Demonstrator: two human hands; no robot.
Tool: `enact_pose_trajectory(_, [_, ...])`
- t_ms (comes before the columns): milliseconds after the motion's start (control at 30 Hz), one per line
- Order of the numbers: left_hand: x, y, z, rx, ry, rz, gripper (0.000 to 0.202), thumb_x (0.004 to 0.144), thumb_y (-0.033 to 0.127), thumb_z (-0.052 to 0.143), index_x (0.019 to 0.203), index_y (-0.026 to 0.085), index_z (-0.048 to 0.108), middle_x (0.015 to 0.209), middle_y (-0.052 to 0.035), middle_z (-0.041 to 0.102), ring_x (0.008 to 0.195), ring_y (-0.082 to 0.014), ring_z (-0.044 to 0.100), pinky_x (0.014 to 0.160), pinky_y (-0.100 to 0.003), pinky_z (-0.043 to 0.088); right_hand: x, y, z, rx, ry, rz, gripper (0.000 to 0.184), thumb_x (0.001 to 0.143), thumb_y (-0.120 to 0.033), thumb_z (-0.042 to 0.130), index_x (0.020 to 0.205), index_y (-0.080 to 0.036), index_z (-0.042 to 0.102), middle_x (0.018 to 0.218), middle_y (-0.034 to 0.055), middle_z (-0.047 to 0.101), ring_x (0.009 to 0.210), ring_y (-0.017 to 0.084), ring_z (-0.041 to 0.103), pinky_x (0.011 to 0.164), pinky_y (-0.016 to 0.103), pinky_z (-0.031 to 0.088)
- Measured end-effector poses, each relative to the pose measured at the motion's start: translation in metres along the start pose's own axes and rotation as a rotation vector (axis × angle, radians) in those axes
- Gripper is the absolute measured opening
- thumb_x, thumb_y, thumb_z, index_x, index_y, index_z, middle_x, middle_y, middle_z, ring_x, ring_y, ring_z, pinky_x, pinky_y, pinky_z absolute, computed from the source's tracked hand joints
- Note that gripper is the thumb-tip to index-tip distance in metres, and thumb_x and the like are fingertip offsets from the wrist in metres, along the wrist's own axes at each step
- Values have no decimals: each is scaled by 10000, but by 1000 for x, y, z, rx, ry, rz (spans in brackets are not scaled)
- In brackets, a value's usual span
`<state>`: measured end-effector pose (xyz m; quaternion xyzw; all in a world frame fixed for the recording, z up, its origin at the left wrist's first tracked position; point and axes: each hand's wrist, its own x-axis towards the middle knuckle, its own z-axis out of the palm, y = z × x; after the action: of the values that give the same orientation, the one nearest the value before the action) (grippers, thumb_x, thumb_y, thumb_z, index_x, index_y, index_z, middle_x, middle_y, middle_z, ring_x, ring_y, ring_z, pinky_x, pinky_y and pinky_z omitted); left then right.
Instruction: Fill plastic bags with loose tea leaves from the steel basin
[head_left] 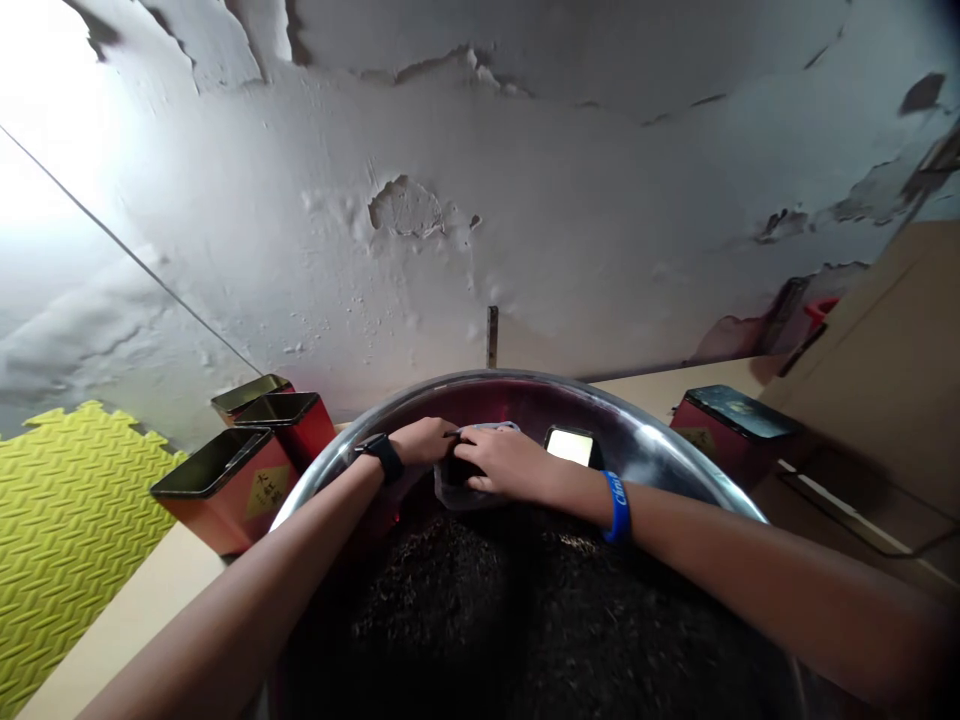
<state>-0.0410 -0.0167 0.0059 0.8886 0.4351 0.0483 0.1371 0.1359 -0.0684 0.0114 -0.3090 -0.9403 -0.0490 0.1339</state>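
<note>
A clear plastic container (469, 498) rests at the far side of a large shiny metal basin (651, 437), above a mass of dark, dry leaves (450, 610). My left hand (424, 441), with a black watch on its wrist, is closed at the container's left rim. From the right, my right hand (504, 460) reaches across the top of the container with bent fingers. Its fingertips go into the dark opening, and what they grip is hidden. A blue wristband (618, 508) circles the right wrist. Just right of that hand sits a small black device with a lit screen (571, 446).
Several red tins (244, 490) with open tops stand left of the basin. Another dark red tin (724, 425) stands on the right near cardboard (877, 370). Yellow foam matting (82, 540) lies at far left. A peeling wall (525, 220) rises behind the basin.
</note>
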Motion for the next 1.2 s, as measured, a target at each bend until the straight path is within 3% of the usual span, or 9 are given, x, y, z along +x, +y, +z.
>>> enact_pose_trajectory(67, [2, -1, 2, -11, 23, -18, 306, 822, 307, 368, 814, 141, 624, 833, -56, 639, 685, -142, 534, 596, -221, 357, -6, -8, -2, -44, 55, -9, 300, 779, -348, 490, 1008, -163, 546, 1047, 104, 518, 956, 225, 466, 799, 371, 365])
enact_pose_trajectory(167, [2, -3, 4, -19, 24, -30, 379, 836, 405, 344, 778, 148, 617, 769, -44, 632, 641, -134, 520, 557, -218, 341, -19, -39, 2, 132, 72, -140, 307, 852, -359, 344, 954, -168, 562, 974, 80, 543, 930, 185, 473, 807, 331, 370])
enact_pose_trajectory(267, [1, -3, 5, -25, 26, -59, 429, 828, 481, 337, 761, 152, 604, 726, -35, 623, 612, -131, 513, 544, -221, 331, -30, -60, 29, 417, -246, -275, 426, 776, -506, 437, 1014, -177, 566, 980, 70, 566, 891, 177, 515, 774, 288, 410])
enact_pose_trajectory(300, [1, -3, 5, -30, 23, -66, 436, 824, 494, 338, 755, 153, 601, 724, -34, 621, 614, -131, 514, 546, -221, 331, -31, -61, 44, 486, -305, -236, 550, 720, -546, 495, 1118, -167, 520, 1086, 93, 534, 978, 210, 493, 829, 308, 396])
enact_pose_trajectory(433, [1, 0, 4, -41, 29, -106, 434, 814, 508, 347, 743, 157, 592, 721, -31, 617, 617, -133, 514, 538, -220, 326, -26, -47, 100, 710, -438, 241, 990, 596, -656, 540, 1367, -156, 174, 1399, 153, 198, 1245, 317, 233, 989, 410, 260])
enact_pose_trajectory(567, [1, 2, 4, -37, 28, -114, 417, 816, 492, 347, 720, 160, 581, 695, -24, 608, 609, -133, 506, 528, -222, 320, -12, -60, 121, 839, -559, 314, 1046, 542, -695, 546, 1378, -251, 102, 1410, 121, 168, 1226, 336, 270, 943, 441, 318])
enact_pose_trajectory(767, [-2, 3, 3, -35, 39, -80, 443, 833, 487, 316, 736, 157, 595, 714, -31, 614, 613, -133, 509, 538, -223, 324, 0, -106, 94, 700, -591, -28, 874, 473, -607, 639, 1254, -310, 382, 1133, 50, 489, 922, 240, 528, 647, 287, 461])
enact_pose_trajectory(933, [-3, 2, 2, -56, 42, -74, 443, 827, 495, 328, 800, 167, 625, 777, -31, 633, 642, -135, 524, 552, -215, 332, -18, -94, 67, 417, -549, -280, 592, 658, -434, 555, 1221, -304, 427, 1034, 43, 551, 769, 203, 551, 524, 253, 393])
enact_pose_trajectory(1200, [-2, -1, 3, -131, 58, -57, 324, 779, 407, 443, 736, 146, 631, 689, -30, 626, 587, -132, 510, 523, -215, 329, -8, -43, 1, 590, -177, -113, 293, 734, -208, 462, 1020, -203, 523, 924, 17, 600, 798, 124, 548, 655, 199, 397])
